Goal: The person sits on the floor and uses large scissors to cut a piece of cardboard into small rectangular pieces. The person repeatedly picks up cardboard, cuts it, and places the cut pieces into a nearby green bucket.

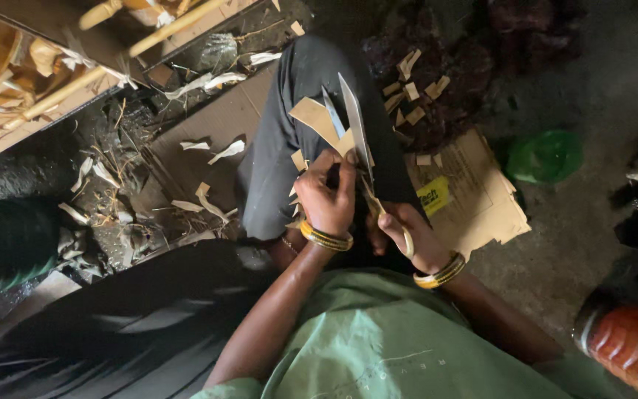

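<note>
Head view only, looking straight down at a person sitting on the floor. Their right hand (413, 238) is clenched round the handles of a big pair of scissors (356, 129), blades spread and pointing away from the body. The left hand (325, 193) has its fingers (337, 171) pinched on a tan piece of cardboard (317, 118), which sits right in the mouth of the blades, just above the knee of the dark trouser leg (282, 140).

Biggest worry to me — those left fingers are really close to where the blades cross. If the piece slips or gets fed in too far, the cut could catch a fingertip. The piece is small and floppy too, so it could twist between the blades and tear instead of cutting clean.

Also, the tips hover over the leg, so a jerky close might jab the cloth.

Offcuts litter the flattened cardboard sheet (474, 196) and the floor (599, 89) — easy to lose a good piece in that mess. An orange bottle (633, 347) lies near the right elbow; a bump would roll it.
</note>
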`<state>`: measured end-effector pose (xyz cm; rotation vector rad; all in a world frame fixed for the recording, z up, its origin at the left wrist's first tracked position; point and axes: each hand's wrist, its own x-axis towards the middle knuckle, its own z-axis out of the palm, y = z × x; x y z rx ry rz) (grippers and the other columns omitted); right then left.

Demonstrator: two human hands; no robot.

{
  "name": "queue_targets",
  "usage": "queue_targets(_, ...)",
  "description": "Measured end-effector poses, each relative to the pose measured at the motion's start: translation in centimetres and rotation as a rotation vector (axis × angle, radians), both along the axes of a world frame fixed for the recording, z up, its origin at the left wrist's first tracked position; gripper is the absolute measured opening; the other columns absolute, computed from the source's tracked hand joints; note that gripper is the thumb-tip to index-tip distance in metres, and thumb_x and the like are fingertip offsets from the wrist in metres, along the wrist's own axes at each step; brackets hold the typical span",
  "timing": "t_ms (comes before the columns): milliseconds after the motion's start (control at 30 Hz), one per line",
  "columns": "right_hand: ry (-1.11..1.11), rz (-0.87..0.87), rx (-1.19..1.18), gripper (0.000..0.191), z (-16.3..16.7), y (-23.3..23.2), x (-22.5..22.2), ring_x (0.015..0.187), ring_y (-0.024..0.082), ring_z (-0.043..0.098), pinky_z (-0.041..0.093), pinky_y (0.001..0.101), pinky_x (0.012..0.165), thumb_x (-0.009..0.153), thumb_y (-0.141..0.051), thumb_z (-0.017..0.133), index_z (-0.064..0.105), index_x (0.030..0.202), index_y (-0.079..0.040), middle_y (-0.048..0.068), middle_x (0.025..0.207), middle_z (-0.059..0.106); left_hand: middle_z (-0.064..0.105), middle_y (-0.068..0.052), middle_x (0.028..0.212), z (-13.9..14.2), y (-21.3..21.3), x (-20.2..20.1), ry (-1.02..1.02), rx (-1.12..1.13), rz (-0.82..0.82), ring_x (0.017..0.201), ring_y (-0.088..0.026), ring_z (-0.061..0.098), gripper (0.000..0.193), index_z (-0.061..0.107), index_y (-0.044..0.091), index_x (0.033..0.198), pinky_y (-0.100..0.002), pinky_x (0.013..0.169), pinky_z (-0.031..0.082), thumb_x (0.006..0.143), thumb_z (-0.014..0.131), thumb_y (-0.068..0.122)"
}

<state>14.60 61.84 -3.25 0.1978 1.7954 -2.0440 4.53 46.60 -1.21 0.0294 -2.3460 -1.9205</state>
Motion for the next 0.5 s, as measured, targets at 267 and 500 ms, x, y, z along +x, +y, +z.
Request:
queue_targets(267, -0.068, -0.072, -0.003, 0.053, -0.9, -1.1, 0.2, 0.053, 0.010, 0.052, 0.043, 0.0265, 0.050, 0.099, -0.056, 0.060, 0.059, 0.087, -0.004, 0.002, 0.062, 0.055, 0.051, -0.005, 0.059, -0.1, 0.1, 0.1, -0.018, 0.022, 0.024, 0.054, -0.007, 0.042, 0.021, 0.063, 0.002, 0.079, -0.028, 0.051, 0.036, 0.096, 0.071, 0.012)
queue_targets(500, 0.015, 0.063, -0.032, 0.050, 0.7, 0.5, 0.0, 0.069, 0.011, 0.063, 0.053, 0.0252, 0.063, 0.102, -0.053, 0.055, 0.060, 0.100, -0.004, 0.002, 0.080, 0.064, 0.057, 0.001, 0.068, -0.9, -0.3, -0.1, -0.045, 0.284, -0.021, 0.064, -0.003, 0.048, 0.023, 0.062, 0.002, 0.083, -0.023, 0.059, 0.040, 0.102, 0.068, 0.013)
